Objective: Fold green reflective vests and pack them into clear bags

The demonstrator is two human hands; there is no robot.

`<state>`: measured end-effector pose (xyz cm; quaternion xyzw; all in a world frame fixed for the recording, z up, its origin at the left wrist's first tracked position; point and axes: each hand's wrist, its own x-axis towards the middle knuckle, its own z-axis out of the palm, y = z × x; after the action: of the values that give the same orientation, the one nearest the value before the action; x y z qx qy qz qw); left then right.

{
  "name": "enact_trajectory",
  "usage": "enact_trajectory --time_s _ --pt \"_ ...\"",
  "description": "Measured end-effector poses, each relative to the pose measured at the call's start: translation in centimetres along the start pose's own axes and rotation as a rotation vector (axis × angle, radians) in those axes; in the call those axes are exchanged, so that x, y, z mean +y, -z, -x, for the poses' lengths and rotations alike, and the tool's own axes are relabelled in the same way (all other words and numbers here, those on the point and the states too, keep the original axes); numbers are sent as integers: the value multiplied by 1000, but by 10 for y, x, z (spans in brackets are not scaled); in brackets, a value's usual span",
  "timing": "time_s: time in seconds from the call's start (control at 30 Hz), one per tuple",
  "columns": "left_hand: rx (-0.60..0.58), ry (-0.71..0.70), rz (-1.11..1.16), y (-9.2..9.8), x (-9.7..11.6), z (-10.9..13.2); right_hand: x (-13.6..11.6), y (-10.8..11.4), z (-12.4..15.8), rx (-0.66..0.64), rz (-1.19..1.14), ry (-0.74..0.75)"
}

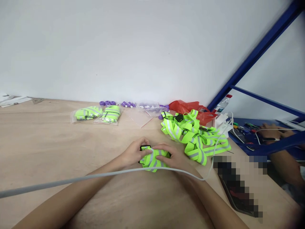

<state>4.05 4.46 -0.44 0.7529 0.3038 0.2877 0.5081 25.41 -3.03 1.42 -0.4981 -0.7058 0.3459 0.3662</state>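
On the pale wooden worktop (35, 140), two folded neon-green, grey-striped strap bundles (111, 114) at left look finished, in clear plastic bags (72, 118). Centrally, the left hand (132, 153) and right hand (172, 156) grip an unbagged bundle (153, 162) (black buckle (145, 148) showing); rightward, a tangled neon-green strap pile (200, 140) seems left to fold.

Two bagged strap bundles (111, 114), one hand-held strap bundle (153, 161), one red plastic bag (187, 106) and one bottle (223, 103) are counted (the piled straps (201, 149) cannot be numbered).
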Motion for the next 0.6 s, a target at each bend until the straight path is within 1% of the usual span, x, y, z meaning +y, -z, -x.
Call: enact_trajectory --time_s 0.03,0.13,0.2,0.27,0.33,0.43,0.5,0.6 --pt "-34 17 36 3 1 -1 0 -1 0 -10 -1 19" --pt "-191 53 81 15 7 -6 -2 -1 1 -28 12 48" --pt "-222 55 44 23 11 -8 -3 -1 2 -39 20 58" --pt "-197 48 -17 26 11 -9 -4 0 2 -58 22 69" --pt "-140 37 -86 25 10 -9 -4 0 1 -76 23 79" --pt "-66 26 -170 15 7 -9 -4 -1 -1 -96 27 86" --pt "-46 16 -208 7 7 -9 -3 -4 -2 -108 22 110" --pt "-41 -9 -257 0 14 -6 0 -11 -2 -106 12 147"
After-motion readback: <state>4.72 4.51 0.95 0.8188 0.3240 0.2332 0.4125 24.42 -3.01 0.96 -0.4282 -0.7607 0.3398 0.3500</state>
